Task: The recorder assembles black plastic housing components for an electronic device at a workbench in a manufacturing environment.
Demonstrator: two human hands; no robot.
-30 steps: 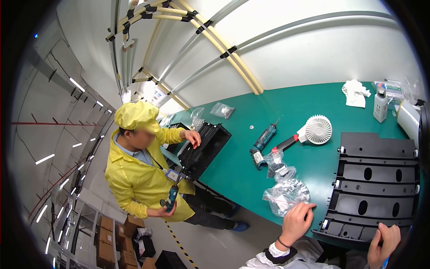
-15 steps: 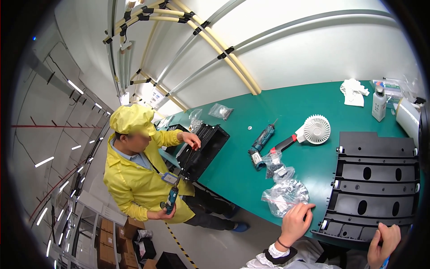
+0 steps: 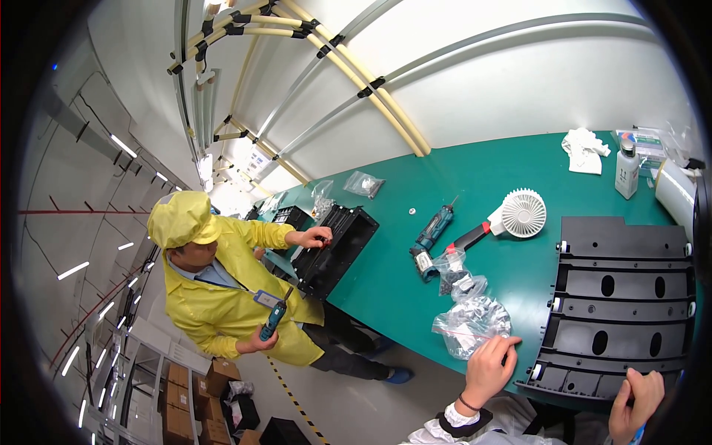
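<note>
Fingers bent and slightly apart, with nothing visible between them, the left hand (image 3: 486,374) rests at the near edge of the green tabletop (image 3: 393,274). It sits just beside a crumpled heap of clear plastic bags (image 3: 473,326) holding small parts; whether it touches them I can't quite tell. The right hand (image 3: 636,404) has its fingers curled in loosely at the near edge of a large black ribbed panel (image 3: 593,284) with oval holes and small white fittings along its sides. From where I stand I cannot tell whether those fingers grip it. The panel lies flat on the tabletop, to the right of the bags.

Beyond the bags lie a teal and black power screwdriver (image 3: 433,236) and a white round handheld fan (image 3: 521,213) with a dark handle and red collar. Farther back are a crumpled white cloth (image 3: 586,151) and a small white bottle (image 3: 627,172), upright.

Over on the left, a co-worker in a yellow smock and cap (image 3: 222,289) holds a second teal screwdriver (image 3: 273,322) in one hand and has the other at a black box-shaped frame (image 3: 343,256) on the tabletop.
</note>
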